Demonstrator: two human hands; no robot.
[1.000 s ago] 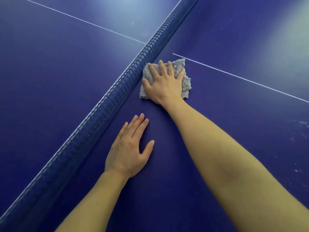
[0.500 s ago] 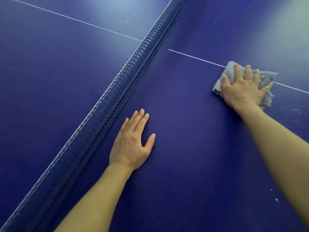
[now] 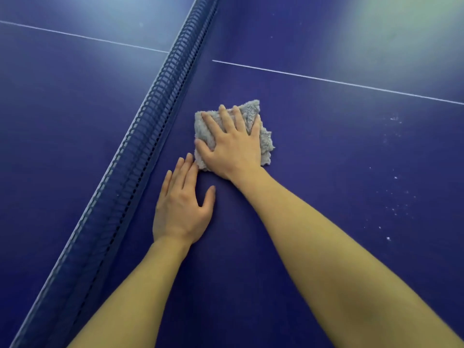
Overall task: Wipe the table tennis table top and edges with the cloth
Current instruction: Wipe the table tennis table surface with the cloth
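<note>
Back toward the net has come the cloth: half a second ago it lay far out to the right, across the white line. It now sits on the near side of that line, just ahead of the left hand, which has kept its place.

Dark blue table fills the whole view, with pale glare at the top left and top right. Across it the net runs as a long diagonal from the bottom left corner to the top middle, splitting the surface into a left and a right half. The thin white line crosses the right half beyond the cloth and carries on past the net. Both bare forearms reach in from the bottom edge over the right half.

The right hand lies palm down on the cloth, fingers straight and spread, pressing it onto the table. Grey cloth shows past the fingers and to the right of the hand. The left hand rests flat on the table between the net and the right forearm. Its fingers are straight and together, the thumb out to the side, and it holds nothing. Its fingertips reach the cloth's near left corner; whether they touch it I cannot tell. Small white specks dot the table well to the right of the cloth.
</note>
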